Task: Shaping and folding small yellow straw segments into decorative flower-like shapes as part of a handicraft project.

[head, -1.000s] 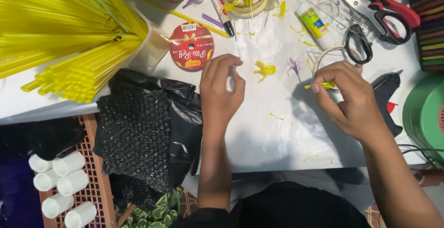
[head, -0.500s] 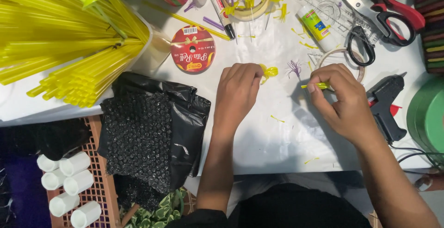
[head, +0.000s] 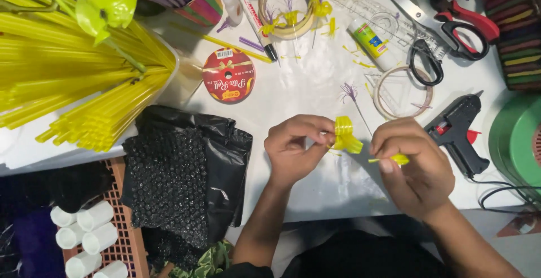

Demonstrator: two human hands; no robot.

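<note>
Both hands: left [head: 296, 148] pinches glossy looped yellow ribbon bow [head: 345, 135] | right [head: 414, 162] grips ribbon strip [head: 394, 159]

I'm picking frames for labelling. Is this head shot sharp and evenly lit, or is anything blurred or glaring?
Head view: the hands, left and right, and the yellow ribbon flower are sharp; the white table is bright but not blown out; the area beneath the table is dim.
</note>
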